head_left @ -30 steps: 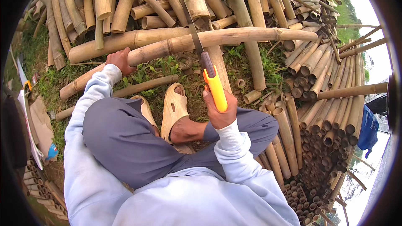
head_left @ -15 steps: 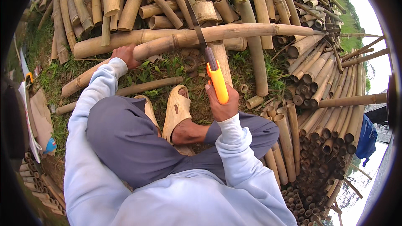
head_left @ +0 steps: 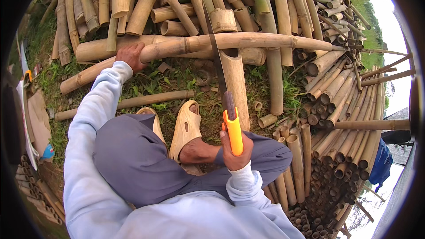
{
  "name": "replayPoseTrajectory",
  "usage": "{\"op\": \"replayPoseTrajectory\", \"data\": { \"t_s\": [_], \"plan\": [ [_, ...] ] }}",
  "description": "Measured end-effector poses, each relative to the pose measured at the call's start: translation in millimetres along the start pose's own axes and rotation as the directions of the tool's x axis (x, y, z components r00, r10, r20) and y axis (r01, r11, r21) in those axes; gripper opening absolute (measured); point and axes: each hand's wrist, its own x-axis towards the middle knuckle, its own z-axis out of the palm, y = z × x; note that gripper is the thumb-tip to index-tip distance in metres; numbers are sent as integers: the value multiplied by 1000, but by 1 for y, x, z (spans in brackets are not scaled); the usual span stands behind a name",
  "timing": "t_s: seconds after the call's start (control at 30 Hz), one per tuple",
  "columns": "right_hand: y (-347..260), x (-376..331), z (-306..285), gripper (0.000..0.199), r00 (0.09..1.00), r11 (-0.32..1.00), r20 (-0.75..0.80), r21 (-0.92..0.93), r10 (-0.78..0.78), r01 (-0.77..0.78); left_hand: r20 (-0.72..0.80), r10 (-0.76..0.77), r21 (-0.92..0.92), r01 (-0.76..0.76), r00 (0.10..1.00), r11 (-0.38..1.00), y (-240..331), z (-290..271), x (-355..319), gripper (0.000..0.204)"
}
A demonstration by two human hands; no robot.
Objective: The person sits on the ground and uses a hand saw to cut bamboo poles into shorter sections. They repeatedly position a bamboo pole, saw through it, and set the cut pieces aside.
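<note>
My right hand (head_left: 237,152) is closed around the orange handle of a handsaw (head_left: 218,64). Its long dark blade runs away from me and crosses a bamboo pole (head_left: 256,40) left of the pole's middle. Whether the teeth have cut into it cannot be made out. My left hand (head_left: 130,57) grips the pole at its left end, fingers wrapped round it. The pole lies crosswise in front of me, over a thick bamboo piece (head_left: 234,84) that points toward me. Another thick bamboo length (head_left: 99,49) lies behind it.
Cut bamboo lengths (head_left: 141,13) are heaped along the far side. More bamboo (head_left: 341,124) is stacked at the right, with a blue bag (head_left: 381,163) beyond. A thin bamboo stick (head_left: 150,98) lies on the grass before my sandals (head_left: 186,128). At far left is another orange-handled tool (head_left: 28,75).
My right hand has drawn the saw back toward me, so the handle sits nearer my body. My left hand stays on the pole. The view has shifted slightly.
</note>
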Motion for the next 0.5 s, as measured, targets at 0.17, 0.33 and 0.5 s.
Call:
{"op": "replayPoseTrajectory", "data": {
  "t_s": [0.17, 0.33, 0.5],
  "plan": [
    [0, 9, -2, 11, 1000, 1000, 1, -10, 12, -12, -174, 130, 40, -125, 976, 991, -1, 9, 6, 68],
    [6, -17, -15, 9, 995, 996, 54, -6, 90, -89, -103, 135, 34, -132, 986, 991, -12, 10, 8, 68],
    [11, -56, -42, 21, 997, 994, 56, -100, 57, -51, -61, 151, 21, -150, 987, 989, -16, 12, 10, 66]
  ]
}}
